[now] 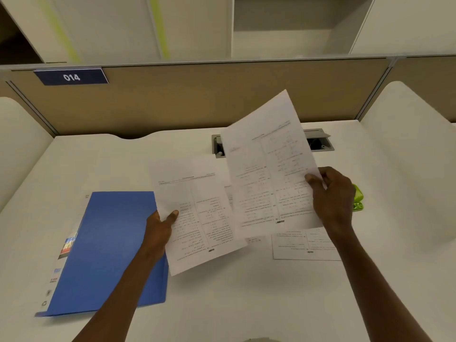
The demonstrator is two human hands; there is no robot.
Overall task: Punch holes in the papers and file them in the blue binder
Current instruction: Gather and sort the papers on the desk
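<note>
Nearest us lies the blue binder [106,253], closed and flat on the white desk [246,304], its smooth plastic cover matte, a printed label strip along its left edge. We judge it waits there, within easy reach, for sheets not yet punched.

Just beyond its right edge our left hand [158,230] pinches one printed sheet [197,218] at the side margin, thumb on top and fingers curled beneath, so the thin paper hangs tilted with its near corner drooping over the binder's edge. Our right hand [333,201] grips a second sheet [269,169] the same way by its right margin, thumb pressed on the face, lifting it steeper so its far corner stands up. We hold them apart, we think, to sort or square them before punching.

Under the right forearm a third sheet [306,245] rests flat on the desk. Behind the right hand peeks a bright green hole punch [357,198], glossy and mostly hidden. Farther back a grey cable hatch [318,140] sits recessed in the desk, then the tan partition [197,99] with its number plate [71,76].
</note>
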